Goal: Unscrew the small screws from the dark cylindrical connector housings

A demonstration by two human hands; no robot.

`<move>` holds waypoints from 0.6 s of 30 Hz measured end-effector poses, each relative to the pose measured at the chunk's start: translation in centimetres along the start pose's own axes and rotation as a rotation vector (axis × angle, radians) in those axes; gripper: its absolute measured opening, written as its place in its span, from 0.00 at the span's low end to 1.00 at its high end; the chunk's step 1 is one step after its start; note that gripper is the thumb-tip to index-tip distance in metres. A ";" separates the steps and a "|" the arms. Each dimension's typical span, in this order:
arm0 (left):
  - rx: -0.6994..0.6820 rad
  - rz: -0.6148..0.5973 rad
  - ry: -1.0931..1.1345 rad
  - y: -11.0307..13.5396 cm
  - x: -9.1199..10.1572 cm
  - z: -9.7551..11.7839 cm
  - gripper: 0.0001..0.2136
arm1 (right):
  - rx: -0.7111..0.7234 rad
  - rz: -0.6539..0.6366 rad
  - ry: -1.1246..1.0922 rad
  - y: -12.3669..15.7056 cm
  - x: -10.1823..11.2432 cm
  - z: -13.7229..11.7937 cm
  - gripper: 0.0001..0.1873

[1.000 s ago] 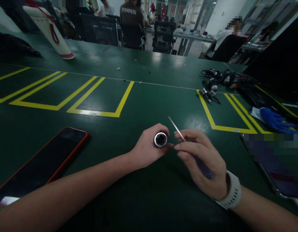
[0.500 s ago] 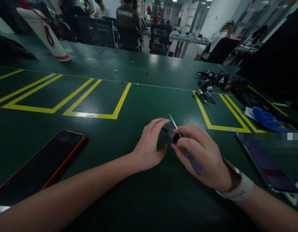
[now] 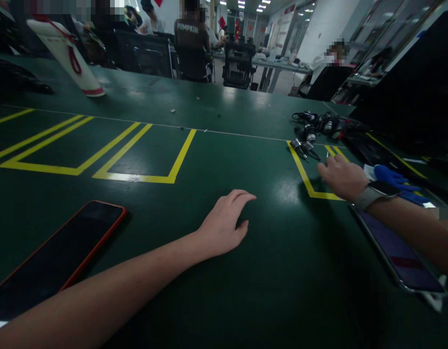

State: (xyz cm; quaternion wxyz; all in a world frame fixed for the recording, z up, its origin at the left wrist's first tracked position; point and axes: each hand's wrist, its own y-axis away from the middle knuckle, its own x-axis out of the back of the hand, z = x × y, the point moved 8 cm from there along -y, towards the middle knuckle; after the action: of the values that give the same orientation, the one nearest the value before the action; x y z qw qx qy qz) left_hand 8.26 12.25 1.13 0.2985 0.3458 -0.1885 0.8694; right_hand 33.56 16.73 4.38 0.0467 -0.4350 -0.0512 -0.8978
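Note:
My left hand (image 3: 225,223) rests on the green table, its fingers stretched and the thumb apart, with nothing in it. Over the yellow tape at the right, my right hand (image 3: 342,177) is closed, palm down. A thin bright shaft (image 3: 327,155), seemingly the screwdriver's, shows just above its fingers; the handle is hidden. Just beyond that hand lies a cluster of small dark and metal cylindrical parts with cables (image 3: 311,131). The dark hollow cylinder seen before is out of sight, and I cannot tell whether the right hand has it.
An orange-cased phone (image 3: 64,252) lies at the left, another phone (image 3: 398,252) under my right forearm. A blue glove (image 3: 394,177) is beyond my right wrist. A white tapered container (image 3: 69,60) stands far left, and a large dark panel (image 3: 412,92) right. People sit behind.
My right hand has moved right and away from me, from beside my left hand to the parts cluster. The dark cylinder is gone from between the hands. The left hand stays put.

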 end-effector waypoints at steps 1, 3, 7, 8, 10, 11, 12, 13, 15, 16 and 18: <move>-0.013 -0.004 -0.011 0.0 0.0 0.1 0.24 | 0.005 -0.013 0.002 -0.2 -0.6 -0.1 0.13; -0.033 -0.014 -0.027 0.0 0.1 0.3 0.23 | 0.002 -0.030 0.006 -0.5 -1.4 -0.3 0.13; -0.040 -0.029 -0.033 0.1 0.1 0.5 0.22 | -0.011 -0.041 -0.005 -0.9 -2.2 -0.4 0.14; -0.041 -0.029 -0.033 0.1 0.1 0.6 0.22 | -0.009 -0.042 -0.014 -1.0 -2.2 -0.3 0.14; -0.044 -0.025 -0.033 0.0 0.1 0.6 0.21 | 0.001 -0.046 -0.039 -1.1 -2.1 -0.2 0.11; -0.046 -0.022 -0.030 0.0 0.1 0.6 0.21 | 0.006 -0.046 -0.055 -1.1 -1.9 -0.1 0.09; -0.046 -0.018 -0.026 0.0 0.1 0.5 0.21 | 0.008 -0.044 -0.074 -1.2 -1.5 0.1 0.08; -0.046 -0.015 -0.020 0.0 0.1 0.5 0.21 | 0.004 -0.040 -0.095 -1.3 -1.1 0.3 0.08; -0.041 -0.003 -0.004 -0.1 0.0 0.3 0.22 | -0.024 -0.024 -0.142 -1.8 -0.1 0.9 0.09; -0.037 0.004 0.005 -0.2 0.1 0.2 0.21 | -0.053 -0.016 -0.166 -2.3 0.4 1.3 0.10; -0.026 0.019 0.021 -0.2 0.1 -0.1 0.21 | -0.124 -0.005 -0.219 -3.3 1.0 1.8 0.13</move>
State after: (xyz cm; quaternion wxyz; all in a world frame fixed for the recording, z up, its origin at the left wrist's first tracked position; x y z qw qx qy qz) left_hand 8.27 12.50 1.18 0.2969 0.3311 -0.1999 0.8731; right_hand 33.89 20.22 6.10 0.0116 -0.5321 -0.0014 -0.8466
